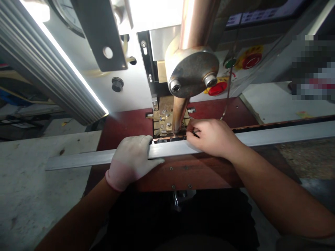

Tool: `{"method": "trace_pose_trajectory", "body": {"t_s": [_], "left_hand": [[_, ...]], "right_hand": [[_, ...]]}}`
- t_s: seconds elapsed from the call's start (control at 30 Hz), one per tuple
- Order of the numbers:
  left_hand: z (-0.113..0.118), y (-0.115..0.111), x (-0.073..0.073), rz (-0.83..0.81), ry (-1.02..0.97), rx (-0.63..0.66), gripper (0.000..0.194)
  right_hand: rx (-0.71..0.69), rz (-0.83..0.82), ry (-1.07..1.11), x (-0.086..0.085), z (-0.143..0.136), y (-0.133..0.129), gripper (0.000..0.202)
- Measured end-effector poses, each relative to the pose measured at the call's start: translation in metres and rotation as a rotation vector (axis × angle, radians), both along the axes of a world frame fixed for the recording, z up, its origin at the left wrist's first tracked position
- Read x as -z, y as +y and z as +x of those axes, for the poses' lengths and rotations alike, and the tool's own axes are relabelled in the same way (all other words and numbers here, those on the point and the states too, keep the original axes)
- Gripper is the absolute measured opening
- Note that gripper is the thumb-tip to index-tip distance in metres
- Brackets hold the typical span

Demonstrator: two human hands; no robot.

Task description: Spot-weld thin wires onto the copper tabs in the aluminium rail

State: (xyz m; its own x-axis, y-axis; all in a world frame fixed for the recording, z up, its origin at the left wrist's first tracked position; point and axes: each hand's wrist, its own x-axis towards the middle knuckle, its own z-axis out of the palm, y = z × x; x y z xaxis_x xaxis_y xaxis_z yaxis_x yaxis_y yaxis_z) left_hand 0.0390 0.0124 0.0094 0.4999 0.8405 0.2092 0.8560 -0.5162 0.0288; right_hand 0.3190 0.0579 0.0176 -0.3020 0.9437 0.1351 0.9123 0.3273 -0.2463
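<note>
My left hand [133, 157], in a white glove with a pink cuff, wraps round a long flat silvery metal bar [167, 150]. The thumb lies along its near side. My bare right hand [209, 136] is closed in a pinch just above the bar. A thin metal wire [228, 94] rises from behind that hand; the fingertips appear to grip it, though its held part is mostly hidden. Between the hands, a copper-coloured electrode [180, 113] comes down beside a brass fixture [166, 120]. A dark strip with copper-coloured edges [170, 139] runs along the bar's far side.
Overhead hangs a thick copper column with a bolted round clamp [195, 75]. Red knobs [218, 89] and a green button [230, 62] sit on the machine's panel. A bright lamp bar [65, 62] slants in at left. The reddish-brown work board [157, 174] lies under the bar.
</note>
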Motion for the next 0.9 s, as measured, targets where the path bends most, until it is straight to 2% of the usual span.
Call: {"method": "trace_pose_trajectory", "body": {"t_s": [0.2,0.47,0.9], "left_hand": [[0.005,-0.001,-0.004,-0.073,0.002,-0.017,0.061],[0.0,0.003,-0.002,-0.042,0.001,0.023,0.059],[-0.002,0.008,0.0,-0.021,0.012,-0.003,0.063]], "right_hand": [[0.007,-0.002,-0.03,0.0,0.003,0.0,0.025],[-0.005,-0.007,0.008,0.001,0.003,0.003,0.023],[-0.001,0.052,-0.007,0.004,0.003,0.007,0.023]]}}
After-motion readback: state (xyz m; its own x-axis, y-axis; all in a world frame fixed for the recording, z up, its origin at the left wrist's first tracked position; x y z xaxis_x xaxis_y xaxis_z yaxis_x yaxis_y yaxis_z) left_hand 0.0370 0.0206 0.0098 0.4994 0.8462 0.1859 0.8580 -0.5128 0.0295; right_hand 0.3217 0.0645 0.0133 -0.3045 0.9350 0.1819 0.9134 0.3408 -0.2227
